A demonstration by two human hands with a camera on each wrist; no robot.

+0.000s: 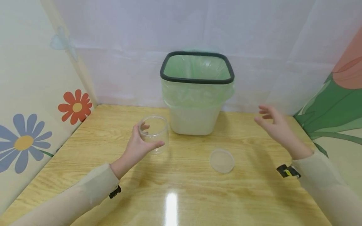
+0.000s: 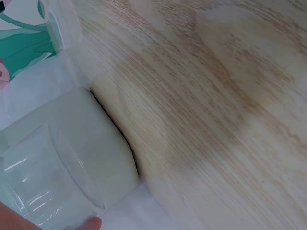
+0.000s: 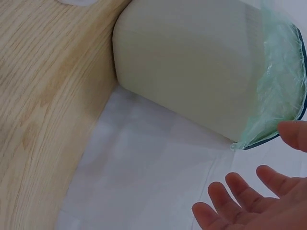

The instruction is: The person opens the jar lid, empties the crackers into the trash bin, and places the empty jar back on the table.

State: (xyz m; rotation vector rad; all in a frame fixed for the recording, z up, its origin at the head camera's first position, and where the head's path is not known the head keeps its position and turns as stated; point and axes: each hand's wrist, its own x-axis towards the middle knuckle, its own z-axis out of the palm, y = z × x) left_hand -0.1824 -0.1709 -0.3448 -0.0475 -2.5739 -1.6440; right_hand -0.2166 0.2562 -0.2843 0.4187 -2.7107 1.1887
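My left hand (image 1: 139, 142) grips a clear, open-topped jar (image 1: 162, 138) from its left side, thumb across the front and fingers behind. The jar stands upright in the head view, and its clear wall (image 2: 48, 177) shows close up in the left wrist view. Over the right side of the table, my right hand (image 1: 275, 127) is raised with nothing in it, its fingers (image 3: 242, 194) loosely bent. Between the hands a round, translucent lid (image 1: 222, 160) lies flat on the wooden table.
A white trash bin (image 1: 193, 121) with a black rim and green liner bag (image 1: 198, 94) stands at the back of the table (image 1: 195, 194), in front of a white cloth backdrop (image 1: 135, 62). Flower-printed panels (image 1: 25, 103) border the sides.
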